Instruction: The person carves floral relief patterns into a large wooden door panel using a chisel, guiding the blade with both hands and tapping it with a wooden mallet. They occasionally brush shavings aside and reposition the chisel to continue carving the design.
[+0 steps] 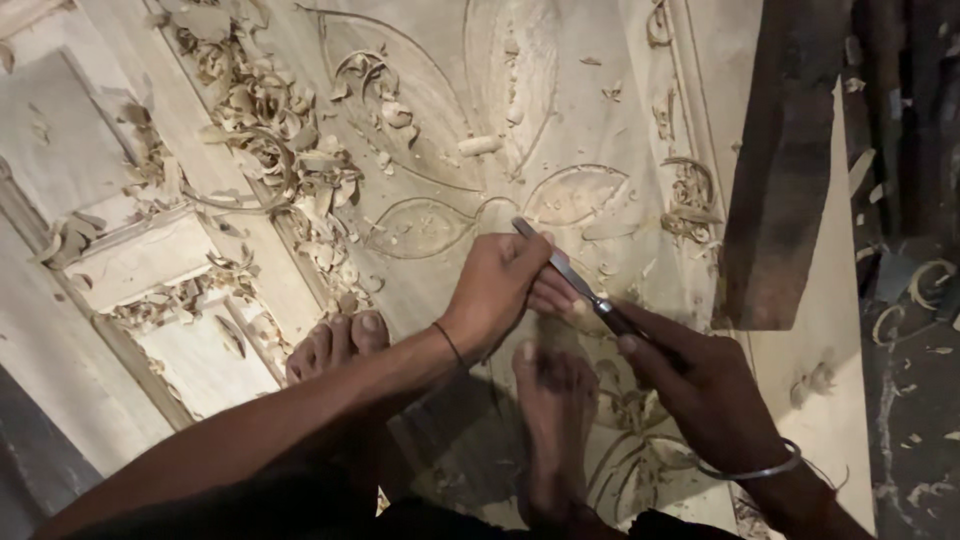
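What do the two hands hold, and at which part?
Both hold one chisel: the right hand grips its dark handle, and the left hand holds its metal blade.

both hands grip a chisel (565, 275) on a carved panel (440, 130): left hand (495, 290) guides the blade, right hand (700, 385) holds the handle. shavings (270, 120) lie toward the panel's far left.

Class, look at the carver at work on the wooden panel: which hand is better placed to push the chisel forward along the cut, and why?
Probably the right hand: it wraps the chisel at its handle end, behind the blade. The left hand pinches the blade near the tip, suited to steering.
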